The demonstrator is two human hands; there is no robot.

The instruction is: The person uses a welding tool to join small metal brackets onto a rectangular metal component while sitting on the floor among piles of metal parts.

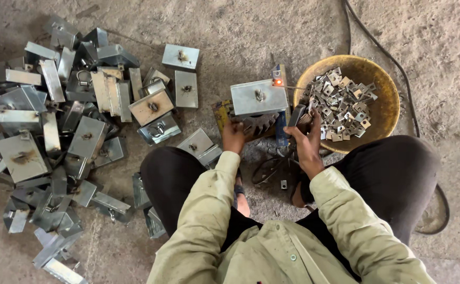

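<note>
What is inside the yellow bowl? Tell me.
The yellow bowl holds a heap of small square metal plates. The right hand covers its near-left edge, and whatever lies under the heap is hidden.

Person squatting on concrete floor (pixel 272 31), left hand (pixel 233 135) steadying metal box (pixel 258 97) on a gear (pixel 259 125), right hand (pixel 307 142) gripping dark tool (pixel 296 114), yellow pan (pixel 385 108) of small brackets (pixel 340 102) beside, box pile (pixel 67 121) at left

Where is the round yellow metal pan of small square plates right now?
In the head view, the round yellow metal pan sits on the floor at upper right, just beyond the right hand and right of the grey metal box.
</note>
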